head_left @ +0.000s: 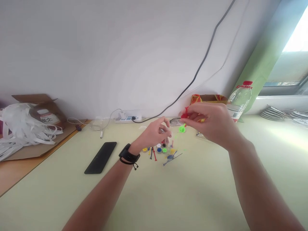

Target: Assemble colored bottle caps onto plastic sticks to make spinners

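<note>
My right hand (209, 120) is raised above the far part of the table, pinching a small red plastic piece (185, 113) between thumb and fingers. Just below it shows a bright green round plastic piece (182, 129); whether the two are joined I cannot tell. My left hand (155, 131), with a black band on its wrist, hovers over small plastic parts, its thumb and index finger curved and apart. Behind its fingertips is something clear, partly hidden. Under it lie round parts, among them a blue one (159, 149) and a green one (164, 150), plus thin red rods (154, 154).
A black phone-like slab (100, 158) lies left of my left hand. At the back are a power strip (128, 118) with cables and a clear bottle (240, 99) with a red cap. A cardboard box (24, 150) with white strips stands far left.
</note>
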Tool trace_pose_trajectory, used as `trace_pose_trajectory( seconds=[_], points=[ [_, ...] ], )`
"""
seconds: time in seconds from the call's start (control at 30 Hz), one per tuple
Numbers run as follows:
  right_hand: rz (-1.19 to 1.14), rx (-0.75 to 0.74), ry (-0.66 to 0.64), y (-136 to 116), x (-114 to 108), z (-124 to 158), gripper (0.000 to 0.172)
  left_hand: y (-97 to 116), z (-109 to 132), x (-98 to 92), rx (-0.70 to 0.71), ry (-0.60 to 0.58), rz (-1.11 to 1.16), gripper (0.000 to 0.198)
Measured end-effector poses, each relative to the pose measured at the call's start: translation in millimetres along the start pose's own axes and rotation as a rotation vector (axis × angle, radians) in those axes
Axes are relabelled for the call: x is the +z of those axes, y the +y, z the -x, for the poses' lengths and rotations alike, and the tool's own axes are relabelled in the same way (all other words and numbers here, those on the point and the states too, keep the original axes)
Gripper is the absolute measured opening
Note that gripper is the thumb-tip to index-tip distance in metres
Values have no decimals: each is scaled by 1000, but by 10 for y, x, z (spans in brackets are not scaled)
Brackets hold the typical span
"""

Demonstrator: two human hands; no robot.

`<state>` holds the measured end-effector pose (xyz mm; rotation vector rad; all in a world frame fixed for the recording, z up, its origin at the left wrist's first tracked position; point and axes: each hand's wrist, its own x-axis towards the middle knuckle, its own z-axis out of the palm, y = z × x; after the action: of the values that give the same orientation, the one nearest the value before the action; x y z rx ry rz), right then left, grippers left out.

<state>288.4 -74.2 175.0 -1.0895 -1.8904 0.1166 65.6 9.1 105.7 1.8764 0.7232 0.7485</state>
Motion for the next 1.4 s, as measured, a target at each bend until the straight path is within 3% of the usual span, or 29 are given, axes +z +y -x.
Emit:
trace_pose_trajectory(
  seconds=[0.17, 0.4, 0.53, 0.7, 0.83, 1.03, 1.23, 1.4],
  points=[
    [71, -46, -92, -34, 136, -5, 18, 55, 27, 14, 8, -22, -22, 24],
    [195, -22, -253, 10, 420, -9, 17, -36, -21, -35, 52, 145, -243, 19],
    [118, -11, -280, 46, 456, -14, 13, -25, -27, -40, 104, 152, -286, 11],
    [68, -14, -237, 134, 454, -58, 17, 15, -12, -34, 137, 157, -366, 16],
    [-23, 14, -140, 191, 441, -80, 22, -8, -5, -51, 120, 120, -398, 24],
    [-131, 123, -123, 219, 471, -81, 19, -8, -2, -69, 137, 114, -431, 25],
    [118, 48, -384, 315, 519, -54, 32, 59, 23, -128, 104, 78, -462, 29],
    [254, -25, -444, 376, 490, -14, 35, 163, 101, -255, 36, -65, -537, 36]
  ],
)
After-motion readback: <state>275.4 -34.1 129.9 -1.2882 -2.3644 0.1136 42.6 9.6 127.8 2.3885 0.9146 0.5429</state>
